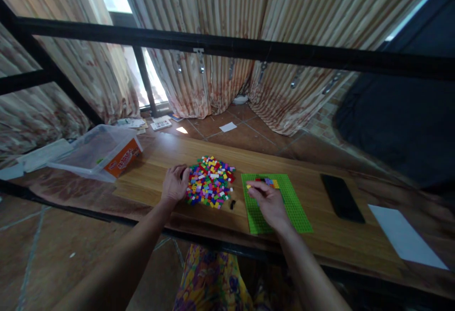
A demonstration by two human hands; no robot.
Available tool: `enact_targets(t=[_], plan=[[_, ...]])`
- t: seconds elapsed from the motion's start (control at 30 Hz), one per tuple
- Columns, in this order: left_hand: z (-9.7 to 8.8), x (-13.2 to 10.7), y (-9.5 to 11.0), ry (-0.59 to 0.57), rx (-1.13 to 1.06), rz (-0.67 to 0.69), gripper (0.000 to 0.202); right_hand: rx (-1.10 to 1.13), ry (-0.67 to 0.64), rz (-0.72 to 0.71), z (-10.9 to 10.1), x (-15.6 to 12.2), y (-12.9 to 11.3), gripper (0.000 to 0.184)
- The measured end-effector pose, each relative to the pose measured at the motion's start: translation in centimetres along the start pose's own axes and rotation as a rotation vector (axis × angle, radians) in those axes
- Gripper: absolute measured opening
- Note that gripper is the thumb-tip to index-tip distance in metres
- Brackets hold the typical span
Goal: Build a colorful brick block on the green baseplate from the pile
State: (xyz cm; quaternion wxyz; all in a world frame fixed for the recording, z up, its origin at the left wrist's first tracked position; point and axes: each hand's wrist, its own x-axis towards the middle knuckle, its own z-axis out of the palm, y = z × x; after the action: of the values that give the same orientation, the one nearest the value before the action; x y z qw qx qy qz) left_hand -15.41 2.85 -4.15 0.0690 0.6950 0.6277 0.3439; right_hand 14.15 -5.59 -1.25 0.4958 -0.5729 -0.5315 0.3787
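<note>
A loose pile of small multicoloured building bricks (210, 183) lies on the wooden board. My left hand (174, 184) rests at the pile's left edge, its fingers loosely bent and thumb apart, with no brick visible in it. Over the green studded baseplate (295, 209), my right hand (268, 202) pinches a small yellow brick (249, 186) between thumb and fingertips. Just beyond those fingers, a few bricks (270, 182), dark, purple and yellow, sit on the baseplate near its far edge; my hand partly hides them. A small black piece (232, 205) lies between pile and baseplate.
At the left stands a clear plastic box (95, 150) with an orange label. A black phone (341, 198) and a white sheet (407, 235) lie to the right. A dark metal rail (227, 45) crosses before the striped curtains (227, 7).
</note>
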Motion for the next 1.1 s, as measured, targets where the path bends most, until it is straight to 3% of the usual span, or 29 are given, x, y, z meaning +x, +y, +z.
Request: enact_targets(t=[0.17,0.27,0.67,1.1], plan=[[0.2,0.2,-0.2,0.018,-0.006,-0.003,0.039,-0.220,0.216,-0.017,-6.3,-0.2,2.1,0.028],[0.2,0.2,-0.3,0.010,0.009,-0.002,0.040,-0.347,0.228,-0.041,-8.2,0.8,2.5,0.023],[0.4,0.3,-0.7,-0.015,0.056,0.003,0.046,-0.465,-0.009,-0.262,-6.9,2.9,1.7,0.020],[0.3,0.3,-0.4,-0.009,0.050,-0.001,0.041,-0.580,0.015,-0.323,-6.5,2.7,2.6,0.026]])
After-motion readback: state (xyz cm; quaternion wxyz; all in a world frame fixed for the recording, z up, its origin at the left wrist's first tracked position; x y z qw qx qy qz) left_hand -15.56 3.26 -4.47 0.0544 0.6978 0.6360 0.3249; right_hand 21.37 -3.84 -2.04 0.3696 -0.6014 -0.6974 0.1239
